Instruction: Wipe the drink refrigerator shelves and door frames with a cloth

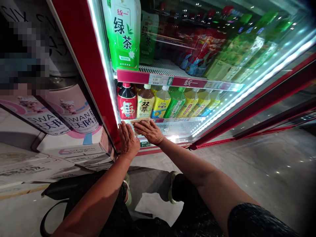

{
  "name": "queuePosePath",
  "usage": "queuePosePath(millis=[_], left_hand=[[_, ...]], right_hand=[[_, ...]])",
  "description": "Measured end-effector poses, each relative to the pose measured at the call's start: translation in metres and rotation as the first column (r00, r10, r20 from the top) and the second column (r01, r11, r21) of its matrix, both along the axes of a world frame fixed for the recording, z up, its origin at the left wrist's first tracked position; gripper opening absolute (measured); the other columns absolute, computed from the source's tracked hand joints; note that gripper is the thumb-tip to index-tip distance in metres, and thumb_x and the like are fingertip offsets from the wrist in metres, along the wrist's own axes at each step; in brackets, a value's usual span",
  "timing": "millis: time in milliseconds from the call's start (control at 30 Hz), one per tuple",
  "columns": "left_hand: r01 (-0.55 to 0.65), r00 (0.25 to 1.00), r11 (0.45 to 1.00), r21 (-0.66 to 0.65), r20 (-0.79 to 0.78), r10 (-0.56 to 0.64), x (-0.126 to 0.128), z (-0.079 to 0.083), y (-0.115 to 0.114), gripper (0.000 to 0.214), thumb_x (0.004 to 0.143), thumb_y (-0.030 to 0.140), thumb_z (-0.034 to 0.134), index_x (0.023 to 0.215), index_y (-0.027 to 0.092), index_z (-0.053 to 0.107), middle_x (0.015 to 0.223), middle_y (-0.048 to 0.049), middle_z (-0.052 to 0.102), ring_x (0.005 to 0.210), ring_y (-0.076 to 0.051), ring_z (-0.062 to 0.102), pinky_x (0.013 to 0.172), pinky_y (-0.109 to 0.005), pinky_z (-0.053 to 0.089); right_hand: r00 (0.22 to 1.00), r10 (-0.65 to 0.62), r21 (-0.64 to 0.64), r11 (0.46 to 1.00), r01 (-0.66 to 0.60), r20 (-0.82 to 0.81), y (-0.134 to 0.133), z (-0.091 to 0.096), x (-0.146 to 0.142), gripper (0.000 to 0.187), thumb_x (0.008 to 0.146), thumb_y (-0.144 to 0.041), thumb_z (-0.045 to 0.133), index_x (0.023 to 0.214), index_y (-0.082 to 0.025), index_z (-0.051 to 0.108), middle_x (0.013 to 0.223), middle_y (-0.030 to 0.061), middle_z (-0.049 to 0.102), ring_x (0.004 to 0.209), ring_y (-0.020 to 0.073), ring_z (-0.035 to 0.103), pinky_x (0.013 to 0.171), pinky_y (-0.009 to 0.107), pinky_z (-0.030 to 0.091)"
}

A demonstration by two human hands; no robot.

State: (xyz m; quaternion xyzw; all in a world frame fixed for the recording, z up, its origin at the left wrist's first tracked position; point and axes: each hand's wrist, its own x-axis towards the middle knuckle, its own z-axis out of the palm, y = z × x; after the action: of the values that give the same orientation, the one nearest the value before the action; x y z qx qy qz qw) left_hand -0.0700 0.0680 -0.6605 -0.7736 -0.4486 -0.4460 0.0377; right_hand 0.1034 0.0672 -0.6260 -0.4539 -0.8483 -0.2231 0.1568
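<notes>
My right hand [149, 131] is pressed over a beige cloth [141, 120] at the front edge of a lower shelf in a lit drinks cooler. Bits of the cloth show past its fingertips and beside its fingers. My left hand [128, 140] lies flat just to the left, fingers stretched out, against the cooler's front near the frame. Right above the hands stands a row of bottles: a red plum drink [127, 102], a brown-and-cream tea bottle [145, 102], a yellow-and-blue lemon drink [161, 103] and a green bottle [176, 103].
A large green tea bottle [123, 36] stands on the upper shelf, above a red price strip [138, 78]. Stacked pink and white SWAN cartons [74, 141] are at the left, beside the cooler's red frame [76, 39]. Grey tiled floor [247, 168] lies at the right.
</notes>
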Motion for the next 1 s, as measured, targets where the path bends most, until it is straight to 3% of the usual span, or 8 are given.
queuePosePath(millis=[167,267,367,533,667,800,933,1000], left_hand=[[0.014,1.0,0.996,-0.09,-0.02,-0.016,0.0,0.005,0.001,0.096,0.083,0.014,0.063,0.165,0.008,0.013,0.169,-0.032,0.001,0.157,-0.045,-0.009,0.123,-0.075,0.016],[0.008,0.999,0.998,-0.068,-0.049,-0.011,0.0,0.004,0.004,0.098,0.083,0.013,0.065,0.166,0.013,0.013,0.17,-0.028,-0.007,0.156,-0.045,-0.013,0.122,-0.076,0.015],[-0.001,0.995,0.999,-0.033,-0.096,-0.002,0.0,0.002,0.006,0.1,0.082,0.014,0.069,0.166,0.021,0.016,0.169,-0.0214,-0.021,0.154,-0.047,-0.018,0.12,-0.078,0.015],[0.015,0.989,1.0,-0.019,-0.147,-0.018,0.012,-0.001,0.002,0.096,0.08,0.013,0.071,0.164,0.032,0.027,0.167,-0.0108,-0.032,0.152,-0.051,-0.019,0.118,-0.081,0.011],[0.028,0.987,0.999,-0.023,-0.159,-0.031,0.027,0.0,-0.003,0.096,0.082,0.014,0.07,0.164,0.033,0.024,0.168,-0.0088,-0.029,0.153,-0.049,-0.018,0.118,-0.081,0.007],[0.037,0.986,0.999,0.026,-0.166,-0.032,0.037,-0.001,-0.005,0.108,0.081,0.016,0.071,0.165,0.032,0.006,0.17,-0.0118,-0.023,0.154,-0.047,-0.017,0.118,-0.082,0.007],[0.05,0.981,0.997,0.06,-0.189,-0.038,0.048,-0.002,-0.005,0.112,0.081,0.018,0.073,0.164,0.033,-0.001,0.17,-0.0137,-0.022,0.155,-0.048,-0.016,0.118,-0.082,0.01],[0.065,0.98,0.995,0.072,-0.193,-0.05,0.054,-0.002,-0.004,0.11,0.082,0.018,0.071,0.164,0.035,0.001,0.171,-0.0127,-0.021,0.155,-0.047,-0.016,0.117,-0.082,0.009]], right_hand=[[0.987,-0.127,0.111,0.984,0.137,-0.096,-0.008,-0.009,0.014,0.063,0.098,-0.014,0.048,0.157,-0.039,0.043,0.153,-0.0015,0.058,0.151,0.0181,0.043,0.133,0.047,0.009],[0.991,-0.108,0.217,0.968,0.124,-0.083,-0.014,-0.024,0.027,0.061,0.098,-0.013,0.048,0.155,-0.035,0.047,0.148,-0.0021,0.063,0.148,0.0176,0.046,0.133,0.045,-0.004],[0.987,-0.143,0.205,0.966,0.155,-0.073,-0.022,-0.034,0.048,0.06,0.098,-0.012,0.048,0.153,-0.038,0.049,0.146,-0.0033,0.065,0.146,0.0178,0.048,0.132,0.048,-0.009],[0.918,-0.345,0.141,0.917,0.374,-0.195,-0.028,-0.04,0.052,0.066,0.096,-0.013,0.051,0.157,-0.039,0.044,0.159,0.0022,0.052,0.155,0.029,0.035,0.13,0.06,-0.004],[0.943,-0.3,0.169,0.931,0.322,-0.144,-0.031,-0.053,0.057,0.067,0.095,-0.013,0.05,0.157,-0.038,0.044,0.157,0.0006,0.055,0.156,0.0253,0.035,0.132,0.052,-0.001],[0.943,-0.302,0.221,0.919,0.327,-0.141,-0.037,-0.06,0.095,0.063,0.094,-0.012,0.051,0.153,-0.038,0.05,0.155,-0.0006,0.057,0.159,0.0234,0.025,0.132,0.053,0.0],[0.88,-0.373,0.279,0.847,0.452,-0.293,-0.031,-0.06,0.106,0.06,0.095,-0.019,0.056,0.153,-0.03,0.05,0.171,0.0052,0.033,0.163,0.0303,-0.001,0.13,0.064,0.006],[0.857,-0.379,0.276,0.833,0.48,-0.349,-0.027,-0.064,0.101,0.061,0.095,-0.021,0.056,0.155,-0.027,0.048,0.175,0.0063,0.019,0.162,0.0334,-0.007,0.129,0.067,0.01]])
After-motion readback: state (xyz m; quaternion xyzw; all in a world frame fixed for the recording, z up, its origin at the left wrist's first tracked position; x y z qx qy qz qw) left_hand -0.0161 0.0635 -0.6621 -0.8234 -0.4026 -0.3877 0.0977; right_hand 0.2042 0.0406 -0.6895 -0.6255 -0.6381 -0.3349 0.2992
